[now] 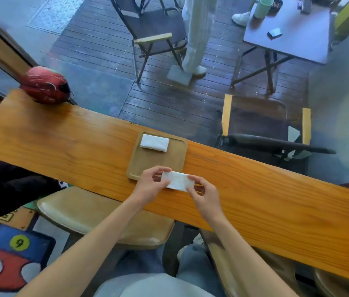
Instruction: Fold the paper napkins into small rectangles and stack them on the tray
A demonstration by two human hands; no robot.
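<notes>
A white paper napkin (177, 180), folded to a small rectangle, is held just above the wooden counter by both hands. My left hand (151, 185) pinches its left end and my right hand (203, 192) pinches its right end. The napkin hangs over the near right corner of a wooden tray (175, 159). On the tray's far left part lies a folded white napkin stack (154, 142).
The long wooden counter (265, 189) runs from left to lower right. A red helmet (46, 85) sits at its far left end. Tan stools (105, 219) stand under the near edge. Beyond the glass are folding chairs, a small table and a standing person's legs.
</notes>
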